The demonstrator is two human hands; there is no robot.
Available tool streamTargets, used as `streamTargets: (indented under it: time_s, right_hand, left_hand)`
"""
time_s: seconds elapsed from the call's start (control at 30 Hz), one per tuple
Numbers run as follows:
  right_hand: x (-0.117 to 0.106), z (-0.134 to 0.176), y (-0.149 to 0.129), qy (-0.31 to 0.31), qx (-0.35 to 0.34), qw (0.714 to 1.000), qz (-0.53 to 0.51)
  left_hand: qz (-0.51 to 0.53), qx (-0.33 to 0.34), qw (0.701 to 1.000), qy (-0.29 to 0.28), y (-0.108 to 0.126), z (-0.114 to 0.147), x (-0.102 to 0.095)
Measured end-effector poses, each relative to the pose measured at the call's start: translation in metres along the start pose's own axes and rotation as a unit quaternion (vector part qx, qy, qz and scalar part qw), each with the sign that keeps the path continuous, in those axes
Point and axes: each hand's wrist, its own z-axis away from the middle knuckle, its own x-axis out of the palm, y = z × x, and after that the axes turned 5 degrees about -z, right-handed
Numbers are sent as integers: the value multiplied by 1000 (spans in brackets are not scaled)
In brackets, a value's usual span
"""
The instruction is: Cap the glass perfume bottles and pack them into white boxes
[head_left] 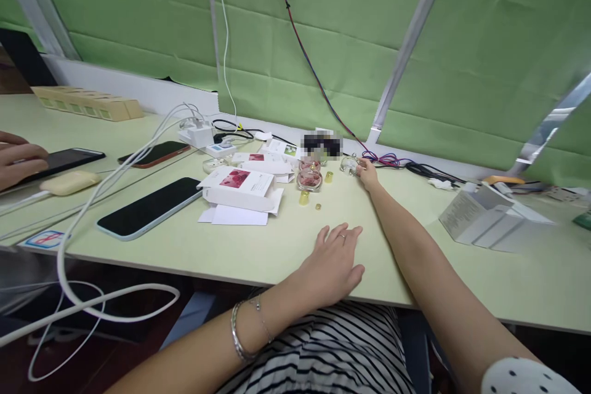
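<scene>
My right hand [368, 175] is stretched out toward the back of the table, its fingers closed around the side of a clear glass perfume bottle [349, 165]. My left hand [336, 263] lies palm down at the front edge, fingers spread, holding nothing. Left of the clear bottle is a rounded glass bottle with pinkish contents [309, 181], and a similar one lies just behind it. Two yellow caps stand near them, one upright yellow cap [329, 177] and another yellow cap [304, 198]. A small gold-coloured piece [318, 207] lies in front.
An opened white box with a red picture [240, 188] lies left of the bottles, beside a large phone [150, 208]. White boxes [492, 218] stand at right. Cables [429, 171] run along the back. Another person's hand [21, 160] is at far left, by a dark phone [69, 159].
</scene>
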Motion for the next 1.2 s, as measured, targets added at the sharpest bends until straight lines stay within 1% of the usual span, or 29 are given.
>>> streamTargets:
  time_s: [0.1, 0.17, 0.3, 0.43, 0.6, 0.73, 0.8, 0.87, 0.97, 1.07, 1.2]
  right_hand:
    - [-9, 17, -5, 9, 16, 999, -32]
    - [-15, 29, -10, 3, 19, 999, -49]
    - [-29, 57, -19, -25, 17, 997, -73]
    - [-43, 91, -29, -60, 8, 994, -93]
    - [-54, 136, -52, -132, -7, 981, -139]
    - [-59, 164, -69, -199, -31, 967, -157]
    - [-61, 174, -76, -227, -45, 962, -142]
    - [-62, 184, -80, -230, -48, 966, -105]
    - [-61, 197, -84, -188, -35, 981, -20]
    - [-56, 205, -87, -158, -49, 985, 58]
    - [-52, 206, -92, -158, -55, 980, 109]
  left_hand:
    - [-1, -9, 1000, -4, 1, -1, -3]
    - [-1, -18, 1000, -8, 1, -2, -4]
    - [-6, -25, 1000, -14, 0, -3, -6]
    - [-1, -37, 999, -7, -3, -5, -4]
    - [7, -52, 998, 25, -7, -8, -2]
    - [29, -74, 996, 36, -8, -8, -3]
    - [38, -73, 996, 45, -7, -8, -3]
    - [42, -68, 996, 50, -7, -7, -3]
    - [43, -62, 996, 47, -6, -7, -3]
    - [45, -62, 996, 43, -6, -7, -4]
    - [48, -64, 996, 44, -5, -8, -5]
